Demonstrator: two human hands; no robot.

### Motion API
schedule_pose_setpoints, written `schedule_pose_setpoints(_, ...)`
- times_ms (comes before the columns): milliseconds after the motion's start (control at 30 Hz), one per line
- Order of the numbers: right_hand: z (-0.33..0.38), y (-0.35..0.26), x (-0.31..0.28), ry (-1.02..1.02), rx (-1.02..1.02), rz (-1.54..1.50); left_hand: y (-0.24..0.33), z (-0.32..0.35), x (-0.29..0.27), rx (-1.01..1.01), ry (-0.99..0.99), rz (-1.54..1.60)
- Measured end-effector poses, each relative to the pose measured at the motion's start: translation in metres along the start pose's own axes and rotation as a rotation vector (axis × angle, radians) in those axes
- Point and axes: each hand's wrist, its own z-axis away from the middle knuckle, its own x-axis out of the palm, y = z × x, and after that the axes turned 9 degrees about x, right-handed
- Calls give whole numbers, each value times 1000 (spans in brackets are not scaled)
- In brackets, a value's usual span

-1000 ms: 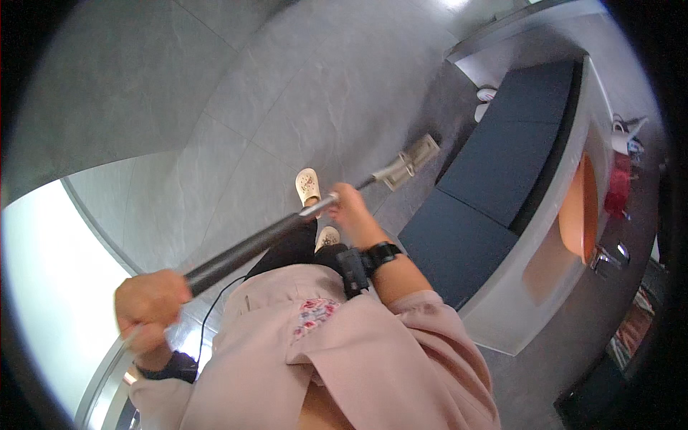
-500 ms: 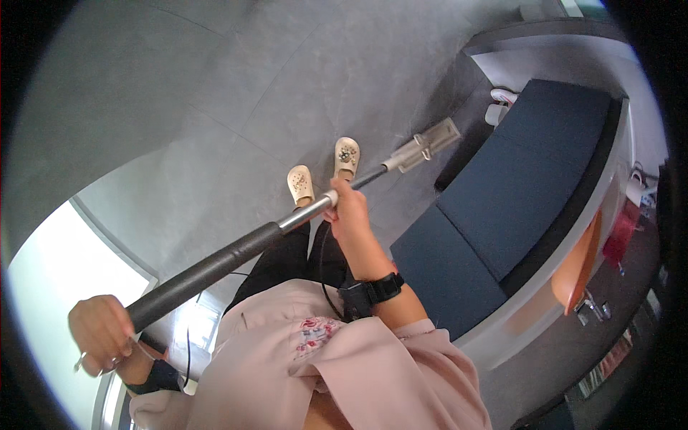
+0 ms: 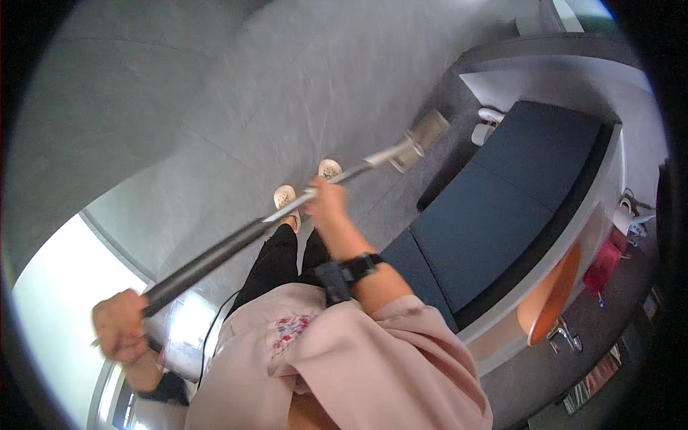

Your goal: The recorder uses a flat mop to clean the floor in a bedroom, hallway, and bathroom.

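My left hand (image 3: 118,326) is closed around the top end of a long-handled mop (image 3: 204,265), at the lower left. My right hand (image 3: 328,204) grips the light metal pole farther down, below the dark foam sleeve. The mop slants up to the right across my body. Its flat, pale rectangular head (image 3: 428,132) is blurred by motion, just left of the far part of the dark cushioned bench (image 3: 502,197). Whether the head touches the floor, I cannot tell. A dark strap device (image 3: 358,269) sits on my right wrist.
Grey tiled floor (image 3: 201,93) spreads ahead and to the left. My pale clogs (image 3: 330,169) stand just beyond the pole. Behind the bench runs a light ledge, with an orange board (image 3: 555,304), a red item (image 3: 605,265) and a metal fitting (image 3: 566,335). White objects (image 3: 484,134) lie at the bench's far end.
The mop has moved a little forward relative to my feet, with both hands still on it. The bench and my feet appear lower and farther left, as the view has shifted.
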Motion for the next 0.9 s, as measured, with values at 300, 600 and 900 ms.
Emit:
schedule_pose_setpoints(300,101,-62,56,-298,14,-33,64,24,-21,28,173,95)
schedule_pose_setpoints(600,-13,-129,-61,-124,40,-136,-7,-57,97,-52,-145,239)
schedule_pose_setpoints(900,53,-114,87,-380,24,144,54,10,49,7,273,38)
